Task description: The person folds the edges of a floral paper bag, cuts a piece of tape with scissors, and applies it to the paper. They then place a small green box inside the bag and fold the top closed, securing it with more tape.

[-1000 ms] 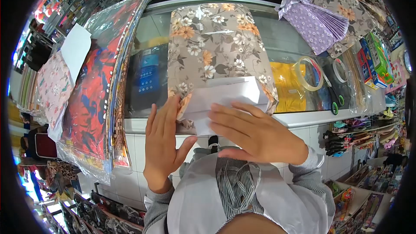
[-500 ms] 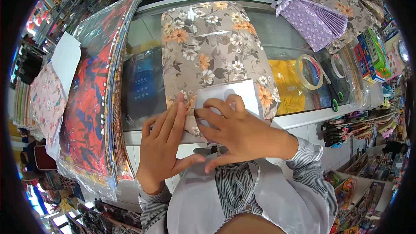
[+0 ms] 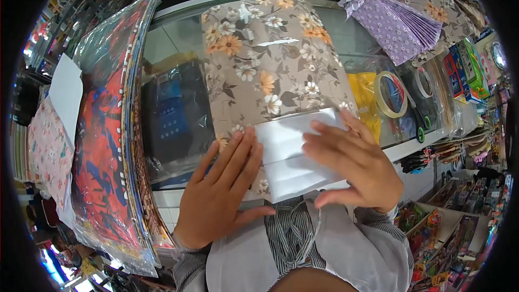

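Note:
A package in floral wrapping paper (image 3: pixel 251 59) lies on the glass counter, grey-brown with white and orange flowers. At its near end a white folded paper flap (image 3: pixel 286 154) spreads out, crossed by crease lines and jutting past the counter's edge. My left hand (image 3: pixel 219 189) rests flat on the near left side of the package, fingers stretched and close to the flap's left edge. Over the flap's right part is my right hand (image 3: pixel 359 165), fingers spread and slightly blurred, touching or just above the paper. Neither hand grips anything.
Plastic-wrapped sheets (image 3: pixel 97 135) are stacked at the left. On the right lie a tape roll (image 3: pixel 390 95), green-handled scissors (image 3: pixel 421 121) and a pleated purple paper piece (image 3: pixel 392 24). Small boxes (image 3: pixel 469 70) stand farther right. Goods show through the glass counter (image 3: pixel 162 48).
My right hand has moved right and its fingers have spread, exposing more of the white flap. My left hand stays flat, slightly lower in view. The camera view has shifted a little.

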